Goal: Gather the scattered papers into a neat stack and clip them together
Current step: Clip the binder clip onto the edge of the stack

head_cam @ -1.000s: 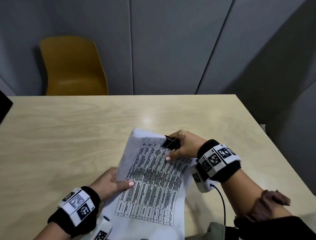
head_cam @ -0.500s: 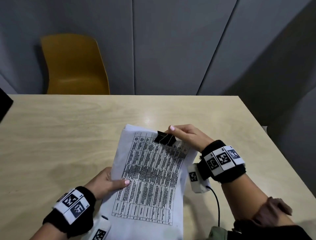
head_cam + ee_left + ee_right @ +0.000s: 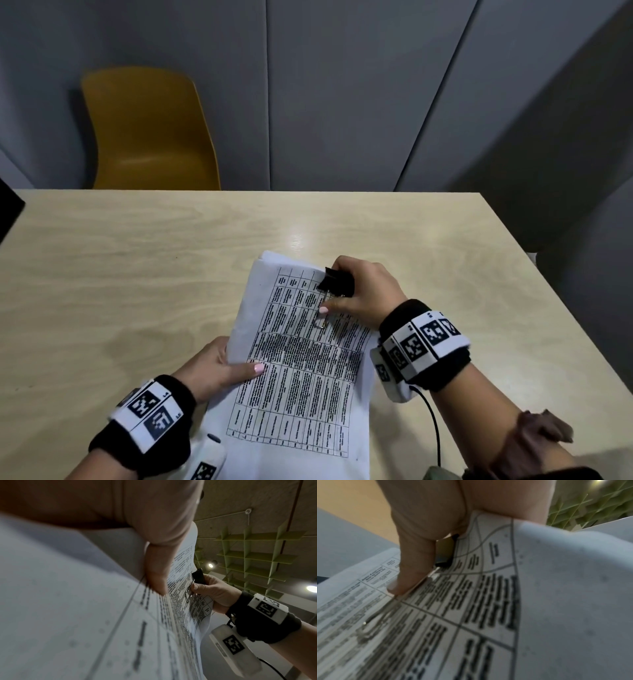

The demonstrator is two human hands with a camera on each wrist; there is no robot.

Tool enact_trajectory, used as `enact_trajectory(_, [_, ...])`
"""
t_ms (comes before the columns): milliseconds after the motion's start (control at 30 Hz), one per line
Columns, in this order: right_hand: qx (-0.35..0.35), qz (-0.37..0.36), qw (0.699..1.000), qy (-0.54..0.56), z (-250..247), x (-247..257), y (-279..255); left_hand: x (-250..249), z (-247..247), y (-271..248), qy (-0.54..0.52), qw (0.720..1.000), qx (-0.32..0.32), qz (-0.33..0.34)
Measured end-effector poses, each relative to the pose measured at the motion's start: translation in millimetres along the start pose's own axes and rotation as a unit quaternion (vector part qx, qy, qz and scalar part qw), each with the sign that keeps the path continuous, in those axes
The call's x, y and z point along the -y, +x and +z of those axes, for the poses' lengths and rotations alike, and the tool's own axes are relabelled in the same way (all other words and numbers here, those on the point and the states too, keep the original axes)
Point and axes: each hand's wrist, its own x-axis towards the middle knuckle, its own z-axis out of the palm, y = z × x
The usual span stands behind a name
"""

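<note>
Clip seated on the top edge of the stack; handle fold-down in progress.

At lower left of the head view, the left hand (image 3: 209, 370) gripped the left edge of the papers (image 3: 301, 370), thumb curled over the printed sheet, fingers beneath. At frame centre the papers lay gathered as one stack, raised off the table (image 3: 137, 274). Right of centre, the right hand (image 3: 363, 291) closed on the clip (image 3: 337, 282) at the top edge, thumb pressing its wire handle flat on the page. Judged step: final clipping. Next move called for releasing the handle and confirming that all sheets were caught. No containers were in view.
</note>
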Motion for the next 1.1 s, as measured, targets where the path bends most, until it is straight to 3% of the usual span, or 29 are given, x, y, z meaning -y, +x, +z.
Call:
enact_trajectory(367, [-0.126, 0.018, 0.989, 0.072, -5.7, -28.9, -8.8, -5.1, -6.1, -2.5, 0.005, 0.999, 0.003, 0.032])
enact_trajectory(467, [-0.153, 0.034, 0.973, 0.169, 0.5, -37.4, -12.6, -5.2, -8.5, -3.9, 0.012, 1.0, -0.003, 0.028])
enact_trajectory(567, [-0.186, 0.122, 0.929, 0.294, 14.5, -46.9, -11.6, -5.6, -10.7, -5.7, 0.032, 0.999, -0.016, 0.019])
enact_trajectory(633, [-0.186, 0.178, 0.874, 0.412, 25.3, -53.2, -10.4, -7.9, -10.5, -7.9, 0.031, 0.999, -0.029, 0.015])
enact_trajectory(700, [-0.197, 0.208, 0.823, 0.49, 30.9, -55.1, -7.9, -8.7, -9.6, -9.6, 0.025, 0.998, -0.046, 0.017])
enact_trajectory(767, [-0.202, 0.219, 0.802, 0.517, 32.7, -54.7, -5.8, -8.1, -7.5, -11.0, 0.02, 0.997, -0.071, 0.009])
enact_trajectory(967, [-0.193, 0.221, 0.803, 0.518, 32.7, -44.1, -2.6, -2.2, -5.9, -6.6, 0.01, 0.987, -0.157, 0.034])
enact_trajectory(1100, [-0.052, 0.279, 0.822, 0.493, 46.3, -44.5, -9.2, -3.3, -3.6, -0.6, 0.004, 0.98, -0.196, 0.035])
